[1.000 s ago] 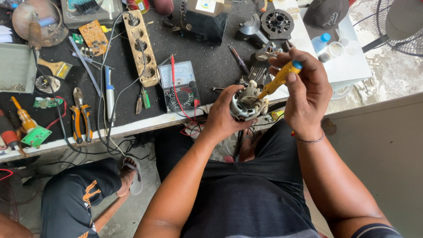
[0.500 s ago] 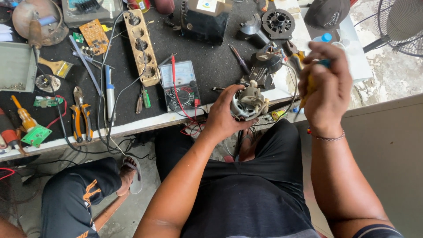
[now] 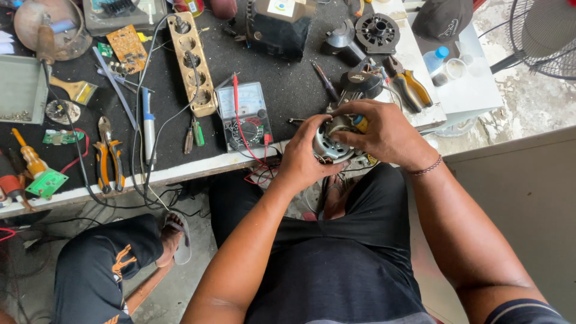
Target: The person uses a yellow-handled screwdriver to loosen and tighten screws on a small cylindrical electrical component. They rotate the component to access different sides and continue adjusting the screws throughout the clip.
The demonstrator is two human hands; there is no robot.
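Observation:
My left hand (image 3: 303, 157) grips a small round metal motor (image 3: 330, 144) from its left side, just off the front edge of the black workbench (image 3: 288, 84). My right hand (image 3: 384, 133) lies over the motor's top and right side, fingers curled on it. A yellow-handled screwdriver (image 3: 359, 122) shows between the fingers of my right hand, mostly hidden. Thin wires hang below the motor toward my lap.
A multimeter (image 3: 243, 115) with red leads lies left of my hands. Pliers (image 3: 108, 157), a wooden power strip (image 3: 193, 63), circuit boards, a pen and screwdrivers crowd the bench. Orange-handled pliers (image 3: 411, 84) and a cap (image 3: 444, 18) sit right. Another person's leg (image 3: 108, 264) is at lower left.
My right hand, raised to the right with the screwdriver half a second ago, has come down and left onto the motor. My left hand kept hold of the motor.

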